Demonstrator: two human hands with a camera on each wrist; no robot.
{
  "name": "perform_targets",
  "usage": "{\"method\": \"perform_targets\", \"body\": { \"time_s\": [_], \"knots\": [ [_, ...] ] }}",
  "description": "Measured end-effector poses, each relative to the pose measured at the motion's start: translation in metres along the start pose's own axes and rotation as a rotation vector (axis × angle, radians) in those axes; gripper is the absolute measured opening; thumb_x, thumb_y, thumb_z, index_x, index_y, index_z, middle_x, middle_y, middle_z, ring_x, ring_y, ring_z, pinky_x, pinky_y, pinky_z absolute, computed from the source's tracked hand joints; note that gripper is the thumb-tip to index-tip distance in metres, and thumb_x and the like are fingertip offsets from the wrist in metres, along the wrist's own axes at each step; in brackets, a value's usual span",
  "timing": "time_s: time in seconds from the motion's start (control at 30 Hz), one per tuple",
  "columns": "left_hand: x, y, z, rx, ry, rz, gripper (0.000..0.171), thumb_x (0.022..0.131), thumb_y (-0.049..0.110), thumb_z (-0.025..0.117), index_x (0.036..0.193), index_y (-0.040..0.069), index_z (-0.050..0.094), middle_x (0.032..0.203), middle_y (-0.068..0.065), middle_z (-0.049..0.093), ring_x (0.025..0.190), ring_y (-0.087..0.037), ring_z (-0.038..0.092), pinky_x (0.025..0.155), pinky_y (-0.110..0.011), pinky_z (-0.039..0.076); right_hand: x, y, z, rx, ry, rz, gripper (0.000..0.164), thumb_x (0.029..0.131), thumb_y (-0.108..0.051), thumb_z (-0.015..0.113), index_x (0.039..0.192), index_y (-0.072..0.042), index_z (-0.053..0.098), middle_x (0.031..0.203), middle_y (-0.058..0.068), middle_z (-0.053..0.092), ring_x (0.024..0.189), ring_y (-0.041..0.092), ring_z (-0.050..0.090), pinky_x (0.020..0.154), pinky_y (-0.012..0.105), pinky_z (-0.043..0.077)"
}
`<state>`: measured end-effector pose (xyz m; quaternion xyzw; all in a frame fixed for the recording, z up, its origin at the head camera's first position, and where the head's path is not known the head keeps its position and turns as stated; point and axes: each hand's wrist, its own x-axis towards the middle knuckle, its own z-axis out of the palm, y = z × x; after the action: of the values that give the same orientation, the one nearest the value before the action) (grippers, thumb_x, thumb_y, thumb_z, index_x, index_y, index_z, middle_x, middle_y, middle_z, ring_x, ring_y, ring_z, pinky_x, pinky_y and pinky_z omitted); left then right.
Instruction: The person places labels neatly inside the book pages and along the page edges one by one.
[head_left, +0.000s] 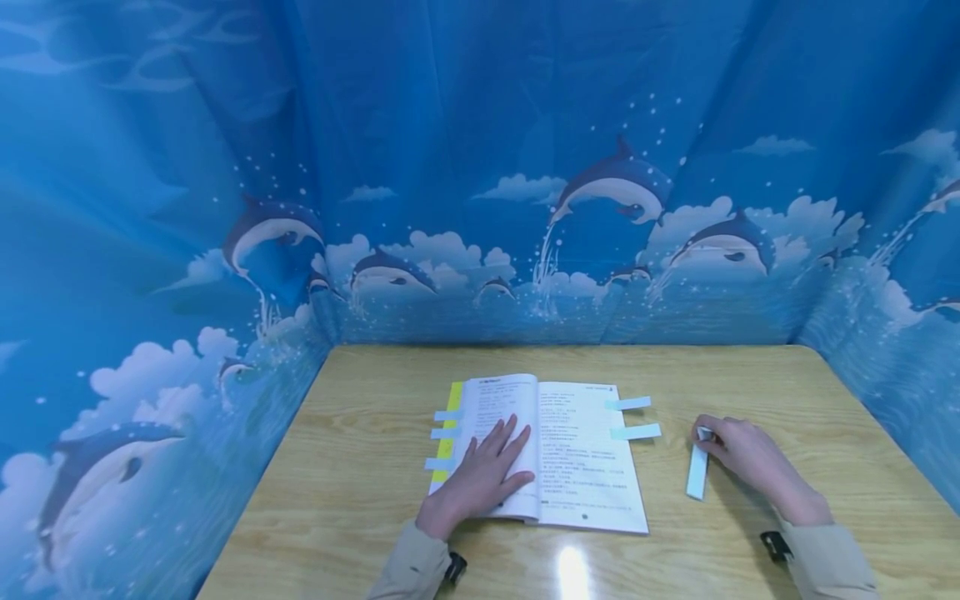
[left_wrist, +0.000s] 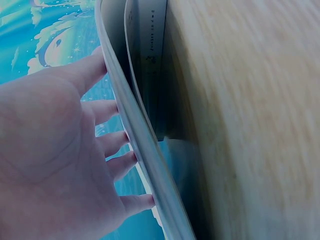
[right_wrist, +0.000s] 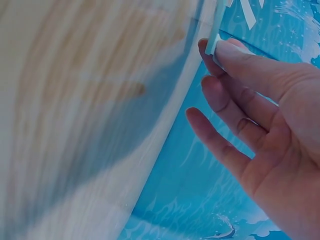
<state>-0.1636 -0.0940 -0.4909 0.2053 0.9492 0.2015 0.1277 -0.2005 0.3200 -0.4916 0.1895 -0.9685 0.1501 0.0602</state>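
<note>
An open book (head_left: 588,467) lies on the wooden table, with pale blue sticky strips (head_left: 636,432) jutting from its right and left edges. Spread over the left page, my left hand (head_left: 483,475) presses with straight fingers; the left wrist view shows its fingertips (left_wrist: 144,201) against the book's pages (left_wrist: 145,145). To the right of the book, my right hand (head_left: 753,458) pinches the upper end of a light blue pad of sticky strips (head_left: 697,475) between thumb and finger. In the right wrist view the pad (right_wrist: 216,30) is partly cut off, and the other fingers stay loose.
A yellow edge (head_left: 456,400) shows under the book's left side. The wooden table (head_left: 360,467) extends around the book. A blue curtain (head_left: 465,167) printed with dolphins and clouds hangs behind it and along both sides. Light reflects off the table near its front.
</note>
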Motion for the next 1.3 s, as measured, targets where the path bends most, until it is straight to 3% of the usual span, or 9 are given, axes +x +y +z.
{"method": "perform_targets", "body": {
  "time_s": [0.27,0.6,0.93,1.17,1.3],
  "knots": [
    [0.0009,-0.001,0.0014,0.011,0.003,0.001,0.067,0.106,0.055,0.038,0.164,0.028,0.018,0.171,0.003,0.002,0.157,-0.022,0.005,0.124,-0.059,0.012,-0.001,0.002,0.0019,-0.017,0.055,-0.026,0.021,0.08,0.002,0.079,0.084,-0.014,0.066,0.072,-0.005,0.066,0.062,0.01,0.058,0.054,0.031,0.049],
    [0.0016,-0.0022,0.0025,0.005,-0.001,-0.003,0.067,0.106,0.056,0.038,0.163,0.028,0.018,0.171,0.004,0.002,0.157,-0.021,0.004,0.125,-0.059,0.011,0.0001,0.0011,0.0007,-0.005,0.025,-0.003,0.016,0.082,0.002,0.078,0.086,-0.011,0.069,0.073,-0.004,0.067,0.064,0.012,0.061,0.058,0.034,0.053],
    [0.0016,-0.0019,0.0019,0.004,0.0,-0.002,0.067,0.106,0.056,0.038,0.164,0.028,0.018,0.171,0.004,0.002,0.157,-0.021,0.004,0.125,-0.059,0.011,-0.0002,0.0005,0.0005,0.015,0.05,0.005,0.015,0.084,0.002,0.076,0.087,-0.01,0.068,0.077,0.0,0.069,0.068,0.017,0.064,0.06,0.039,0.055],
    [0.0014,-0.0012,0.0015,0.0,-0.005,-0.007,0.067,0.106,0.056,0.038,0.163,0.028,0.018,0.171,0.004,0.002,0.157,-0.021,0.004,0.125,-0.059,0.01,-0.0015,0.0003,0.0001,0.019,0.117,0.01,0.018,0.082,0.0,0.078,0.086,-0.014,0.068,0.075,-0.002,0.069,0.063,0.01,0.059,0.053,0.03,0.049],
    [0.001,-0.0012,0.0015,0.001,-0.005,-0.006,0.067,0.106,0.056,0.038,0.163,0.028,0.018,0.171,0.004,0.002,0.157,-0.021,0.004,0.125,-0.059,0.011,-0.0024,-0.0001,-0.0009,0.018,0.158,-0.019,0.022,0.077,0.0,0.082,0.082,-0.017,0.07,0.08,-0.002,0.069,0.064,0.009,0.059,0.054,0.027,0.05]
  ]
}}
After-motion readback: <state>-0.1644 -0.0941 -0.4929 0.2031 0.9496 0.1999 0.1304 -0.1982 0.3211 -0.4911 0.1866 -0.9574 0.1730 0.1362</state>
